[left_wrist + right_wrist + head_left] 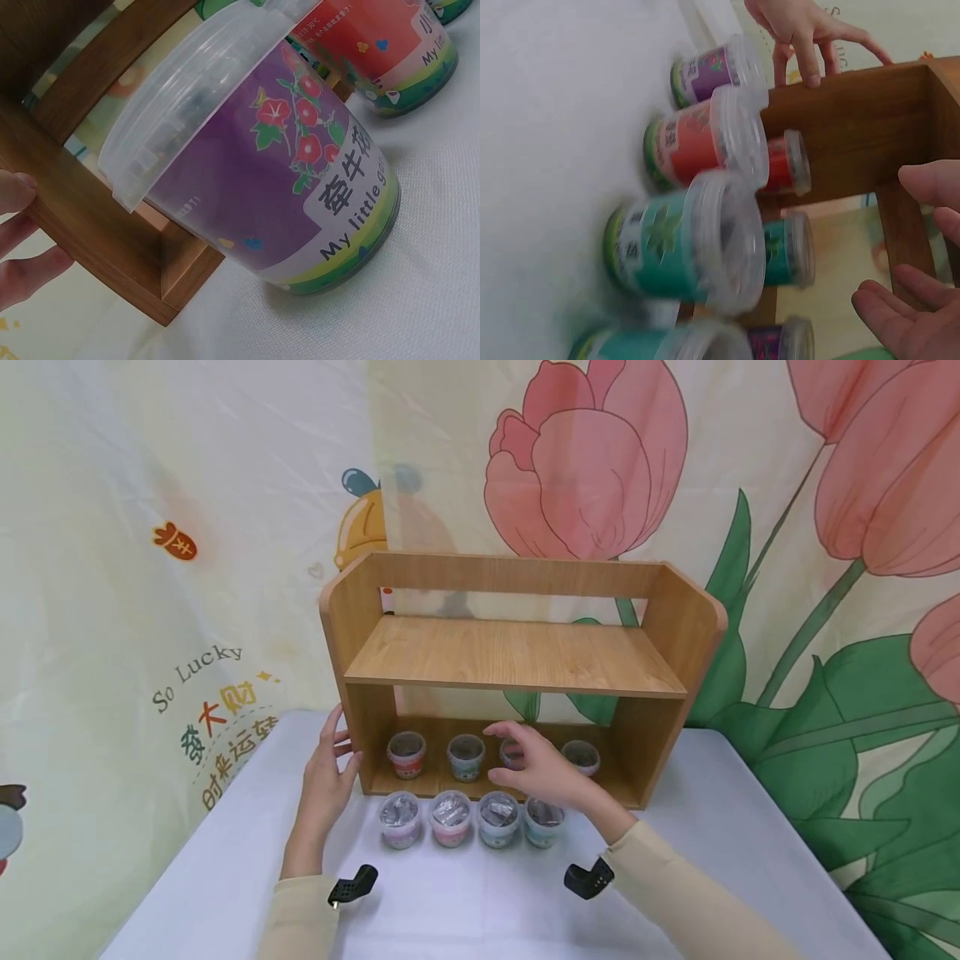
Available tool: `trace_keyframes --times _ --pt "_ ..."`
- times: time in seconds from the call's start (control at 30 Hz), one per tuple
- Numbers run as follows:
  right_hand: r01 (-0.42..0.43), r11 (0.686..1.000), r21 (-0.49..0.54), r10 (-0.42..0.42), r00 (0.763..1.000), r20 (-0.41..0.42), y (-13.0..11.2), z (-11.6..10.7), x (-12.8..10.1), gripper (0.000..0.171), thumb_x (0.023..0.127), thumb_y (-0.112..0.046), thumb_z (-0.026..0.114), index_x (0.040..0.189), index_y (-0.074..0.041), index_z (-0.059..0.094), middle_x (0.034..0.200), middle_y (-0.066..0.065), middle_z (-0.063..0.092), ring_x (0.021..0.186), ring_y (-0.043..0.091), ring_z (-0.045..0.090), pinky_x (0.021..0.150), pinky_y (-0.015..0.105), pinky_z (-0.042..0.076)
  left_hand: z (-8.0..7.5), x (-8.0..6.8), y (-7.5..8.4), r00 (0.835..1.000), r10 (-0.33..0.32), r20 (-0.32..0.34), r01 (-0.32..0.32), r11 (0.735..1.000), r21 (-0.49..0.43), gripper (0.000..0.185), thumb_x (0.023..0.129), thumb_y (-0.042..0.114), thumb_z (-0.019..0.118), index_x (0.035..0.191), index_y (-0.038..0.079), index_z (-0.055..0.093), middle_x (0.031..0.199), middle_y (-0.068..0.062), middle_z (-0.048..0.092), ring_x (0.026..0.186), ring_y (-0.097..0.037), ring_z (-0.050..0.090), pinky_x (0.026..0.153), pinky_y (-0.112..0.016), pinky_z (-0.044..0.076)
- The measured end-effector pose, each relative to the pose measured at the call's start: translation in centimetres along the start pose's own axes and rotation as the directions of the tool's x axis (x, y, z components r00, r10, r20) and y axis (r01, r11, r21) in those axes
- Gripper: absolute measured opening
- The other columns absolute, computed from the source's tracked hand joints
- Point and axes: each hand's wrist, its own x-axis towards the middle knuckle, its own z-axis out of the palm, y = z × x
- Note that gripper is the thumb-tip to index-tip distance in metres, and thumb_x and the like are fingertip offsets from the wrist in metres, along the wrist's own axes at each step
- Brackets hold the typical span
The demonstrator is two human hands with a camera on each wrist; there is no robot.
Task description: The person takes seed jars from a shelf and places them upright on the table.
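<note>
A two-level wooden shelf (pixel 517 652) stands on a white-covered table (pixel 712 827). Several small lidded plastic cups stand on its bottom board, the leftmost a red-labelled cup (pixel 407 753). Another row stands on the table in front: a purple cup (pixel 400 818) (pixel 300 180) (pixel 709 71), a red cup (pixel 451 817) (pixel 697 146) and two teal cups (pixel 498 817) (pixel 675 240). My left hand (pixel 337 752) (pixel 810 30) rests straight fingers (pixel 22 240) against the shelf's left side panel. My right hand (pixel 517 756) (pixel 911 240) hovers with spread fingers above the front row, at the shelf's lower opening, holding nothing and partly hiding one inner cup.
The shelf's upper board (pixel 517 647) carries nothing. A printed cloth with pink tulips (pixel 592 460) hangs right behind the shelf. Bare tablecloth lies in front of the cups and to both sides. Black wrist mounts (pixel 352 885) show near the sleeves.
</note>
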Motion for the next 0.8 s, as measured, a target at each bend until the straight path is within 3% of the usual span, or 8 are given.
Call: trace_keyframes --times 0.33,0.43,0.67,0.8 --pt "-0.033 0.995 0.095 0.034 0.999 -0.016 -1.8 5.2 5.4 0.067 0.095 -0.012 0.078 0.155 -0.015 0.048 0.161 0.011 0.046 0.136 0.042 0.055 0.111 0.055 0.052 0.0 0.1 -0.1 1.000 -0.002 0.001 0.002 1.000 -0.007 0.104 0.102 0.001 0.068 0.168 0.048 0.002 0.146 -0.024 0.057 0.122 -0.044 0.065 0.095 -0.064 0.059" --pt "-0.045 0.996 0.076 0.048 0.998 -0.048 -1.6 6.8 6.8 0.068 0.093 -0.011 0.080 0.154 -0.016 0.050 0.155 0.012 0.051 0.129 0.037 0.058 0.107 0.051 0.054 0.0 0.1 0.0 1.000 -0.005 0.004 0.005 1.000 -0.006 0.104 0.103 0.002 0.068 0.168 0.048 0.002 0.146 -0.024 0.057 0.123 -0.044 0.065 0.095 -0.064 0.059" --pt "-0.071 0.997 0.032 0.073 0.994 -0.077 -1.1 10.1 8.9 0.066 0.091 -0.009 0.082 0.150 -0.012 0.053 0.152 0.015 0.056 0.141 0.035 0.053 0.120 0.054 0.043 0.0 -0.1 -0.1 1.000 -0.020 0.010 0.020 1.000 -0.005 0.104 0.103 0.002 0.068 0.168 0.049 0.001 0.146 -0.023 0.057 0.123 -0.044 0.064 0.097 -0.064 0.058" --pt "-0.067 0.998 0.011 0.068 0.994 -0.083 -1.0 11.3 9.7 0.065 0.089 -0.008 0.083 0.148 -0.007 0.054 0.146 0.018 0.061 0.137 0.036 0.057 0.119 0.053 0.045 0.0 0.0 -0.2 1.000 -0.010 0.003 0.010 1.000 -0.007 0.104 0.103 0.002 0.068 0.168 0.049 0.002 0.145 -0.023 0.058 0.123 -0.043 0.065 0.097 -0.063 0.059"
